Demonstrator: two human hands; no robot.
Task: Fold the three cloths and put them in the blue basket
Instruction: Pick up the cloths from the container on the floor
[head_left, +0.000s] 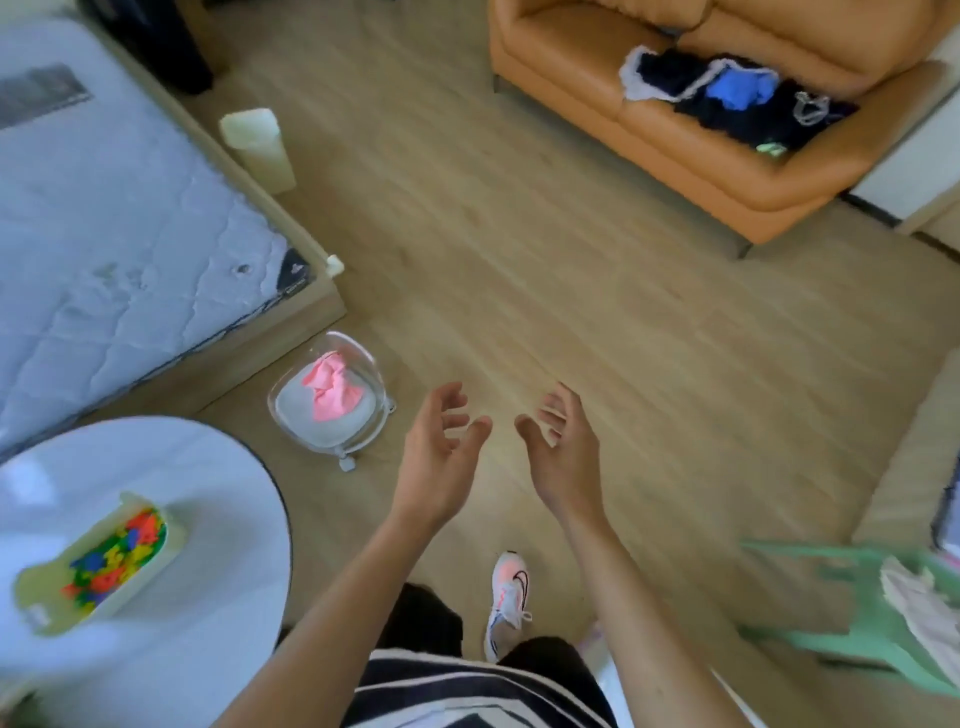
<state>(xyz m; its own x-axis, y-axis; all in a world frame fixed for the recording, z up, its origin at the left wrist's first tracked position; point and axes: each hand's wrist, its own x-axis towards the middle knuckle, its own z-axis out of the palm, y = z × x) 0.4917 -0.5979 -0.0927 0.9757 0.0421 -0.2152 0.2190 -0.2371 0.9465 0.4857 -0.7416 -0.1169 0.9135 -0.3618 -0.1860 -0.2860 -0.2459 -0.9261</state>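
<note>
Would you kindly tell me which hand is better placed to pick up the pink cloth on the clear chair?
Left, probably. The left hand is empty with relaxed fingers and hovers nearer the pink cloth on the clear chair; the right hand, also empty, would have to cross over.

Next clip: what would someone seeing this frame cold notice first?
The left hand and right hand are held open and empty over the wooden floor in the centre. Beyond them, top right, an orange sofa carries a heap of dark and blue clothes. A bright pink cloth lies crumpled on a small clear chair by the bed corner, left of the hands.
</note>
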